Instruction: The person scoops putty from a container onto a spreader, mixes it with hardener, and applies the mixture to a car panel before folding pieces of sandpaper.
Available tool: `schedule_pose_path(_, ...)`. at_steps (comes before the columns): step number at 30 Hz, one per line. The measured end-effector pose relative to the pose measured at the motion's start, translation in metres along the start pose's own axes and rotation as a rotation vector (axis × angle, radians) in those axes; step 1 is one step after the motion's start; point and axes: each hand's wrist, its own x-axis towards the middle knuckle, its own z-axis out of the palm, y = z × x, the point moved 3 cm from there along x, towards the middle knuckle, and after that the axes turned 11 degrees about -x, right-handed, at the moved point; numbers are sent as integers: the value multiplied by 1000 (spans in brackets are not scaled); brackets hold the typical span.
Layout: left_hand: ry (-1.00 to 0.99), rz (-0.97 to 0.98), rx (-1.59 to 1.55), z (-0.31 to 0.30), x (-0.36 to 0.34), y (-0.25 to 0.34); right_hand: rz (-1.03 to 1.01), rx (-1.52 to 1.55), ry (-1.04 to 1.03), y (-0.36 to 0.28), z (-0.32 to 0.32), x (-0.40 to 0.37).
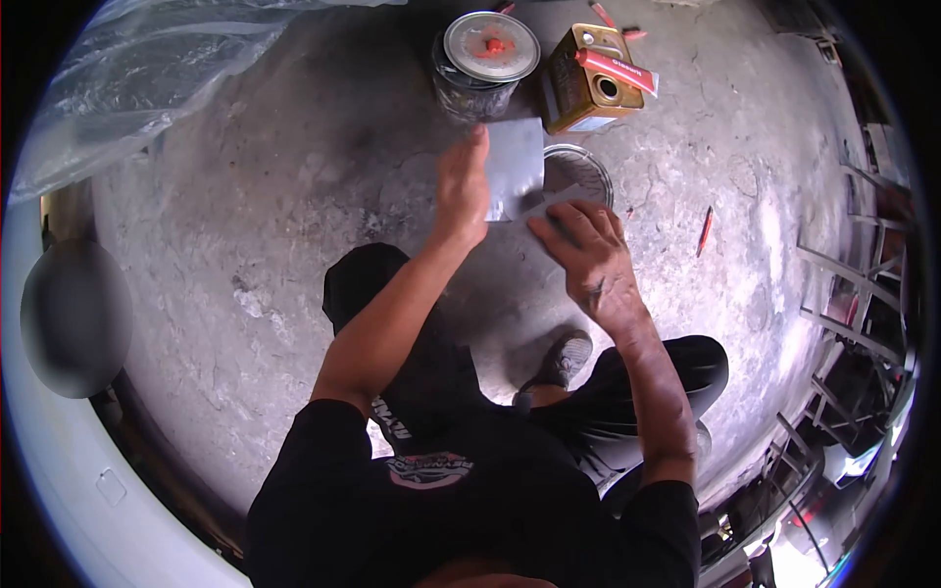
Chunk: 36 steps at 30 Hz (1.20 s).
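Steadiness serves us best: our left hand (461,186) has its grip clasped on the edge of a flat grey plate (517,162), held before us beside a round can (586,169), while our right hand (586,247) pinches a thin pale strip (551,203) near its corner. We should press lightly, plate level, above the scuffed concrete floor (245,216).

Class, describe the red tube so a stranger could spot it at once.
On the grey floor stands a boxy yellowish tin, right of a round lidded can. The red tube lies across the tin's top; pale lettering sets it apart from the slim red stick.
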Motion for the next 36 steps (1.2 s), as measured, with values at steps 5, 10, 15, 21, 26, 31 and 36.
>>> schedule_pose_path(5,-28,47,-115,2,9,32,212,436,94,20,-6,-5)
schedule_pose_path(10,-14,-461,-422,5,0,-2,112,540,280,4,-29,13)
schedule_pose_path(15,-79,-440,-491,-1,-11,-16,130,172,133,14,16,-3)
schedule_pose_path(21,-72,-71,-279,26,-14,37,188,115,66,45,20,-13)
schedule_pose_path(26,-198,49,222,6,-4,13,148,13,121,31,-28,37)
schedule_pose_path(31,-21,56,68,5,5,2,31,9,60,2,-3,37)
schedule_pose_path(36,50,-9,65,-5,5,-9,14,-11,0,-4,7,15)
